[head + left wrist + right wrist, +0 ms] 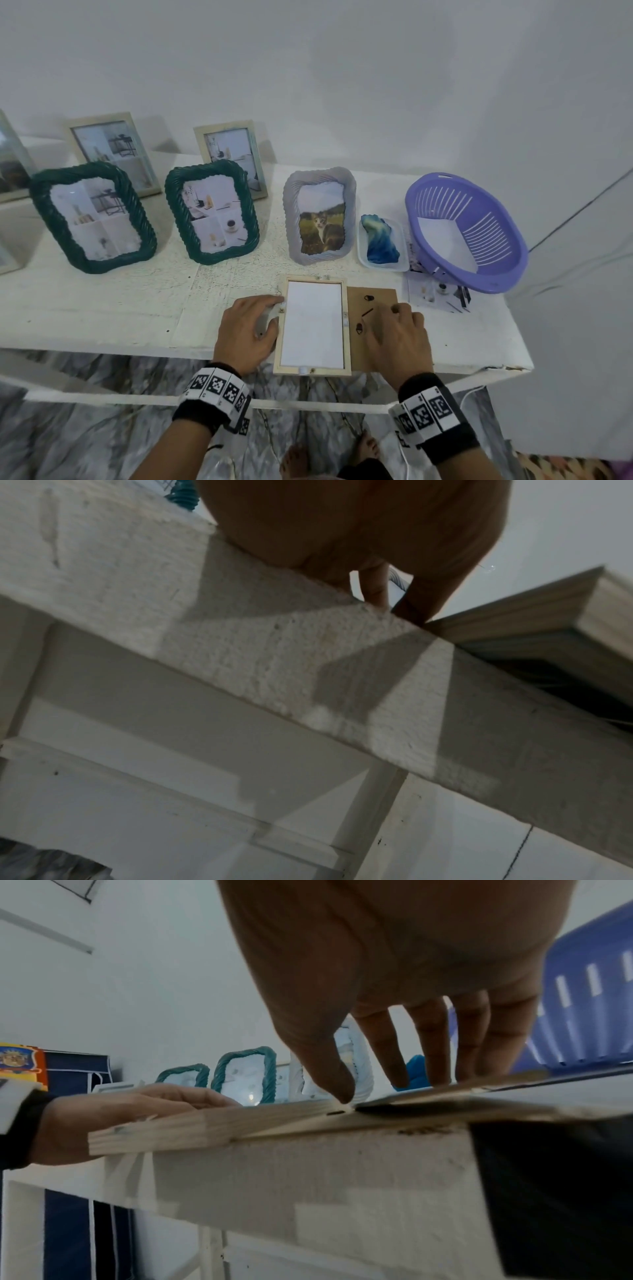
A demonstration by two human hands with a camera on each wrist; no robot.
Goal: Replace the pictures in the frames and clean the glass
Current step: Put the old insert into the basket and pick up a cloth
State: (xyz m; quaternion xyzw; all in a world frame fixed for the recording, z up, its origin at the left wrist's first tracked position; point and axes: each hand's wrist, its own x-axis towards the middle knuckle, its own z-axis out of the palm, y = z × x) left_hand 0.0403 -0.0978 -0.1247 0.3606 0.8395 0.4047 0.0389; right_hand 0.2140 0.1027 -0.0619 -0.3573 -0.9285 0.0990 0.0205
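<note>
— What's the room like from where you stand?

— A plain white wall behind a rough white counter [102,308]. At my six o'clock, at the counter's near edge, a pale wooden frame [312,371] lies face down with a white sheet [313,325] inside it.

— And your hands?

— My left hand [245,334] rests at the frame's nine o'clock side, fingers [270,301] loosely bent against its edge, gripping nothing. My right hand [397,339] is at three o'clock, its fingers [394,1053] straight and spread, their tips pressing on the brown backing board [371,301], which lies just beside the frame; the thumb touches the frame's rim.

— What else is on the counter?

— At twelve o'clock a grey frame [320,219] stands with a cat picture. Around ten and eleven, two green rope frames [212,212], with pale frames [113,150] behind. At one o'clock, a blue cloth [380,240] sits in a small white tray [400,226]; at two o'clock a purple basket [466,233] holds paper and rests on a loose print [435,291].
</note>
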